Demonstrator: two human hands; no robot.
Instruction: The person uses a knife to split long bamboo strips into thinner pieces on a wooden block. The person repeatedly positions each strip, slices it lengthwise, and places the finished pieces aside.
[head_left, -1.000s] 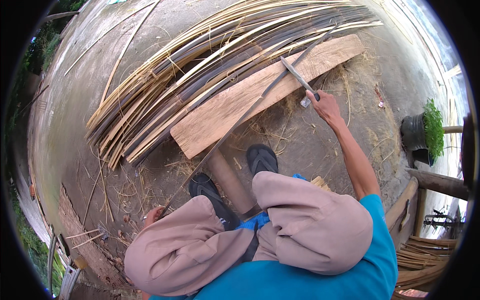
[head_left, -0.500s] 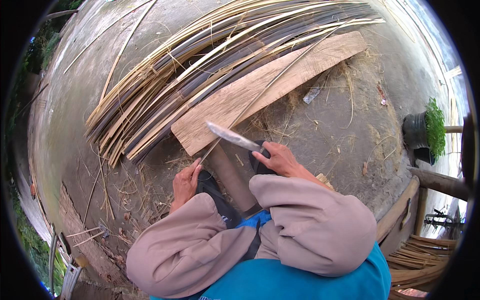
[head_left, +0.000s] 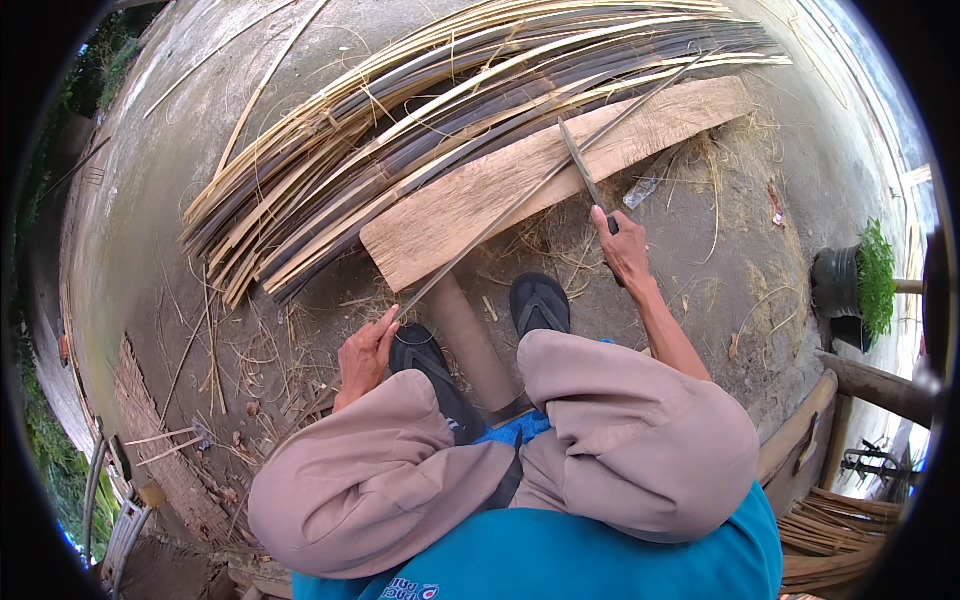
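Note:
Near my left foot, my left hand (head_left: 367,354) pinches the near end of a long, thin bamboo strip (head_left: 514,207). The strip slants away to the upper right over a pale wooden board (head_left: 455,214). My right hand (head_left: 624,246) is farther out, closed round the dark handle of a knife (head_left: 582,166). Its narrow blade points up and left over the board, crossing the strip; whether the two touch I cannot tell. Under the board runs a round wooden post (head_left: 470,345), reaching back between my feet.
Behind the board lies a large bundle of split bamboo strips (head_left: 400,130). Thin shavings (head_left: 285,355) litter the ground. A sandal (head_left: 540,303) shows on my right foot. To the right are a potted green plant (head_left: 850,280) and a wooden rail (head_left: 797,428), with more strips (head_left: 835,530) below.
My right hand has carried the knife forward and away from my body, from beside my right foot to the board, and the blade has turned upward. My left hand stays nearly in place.

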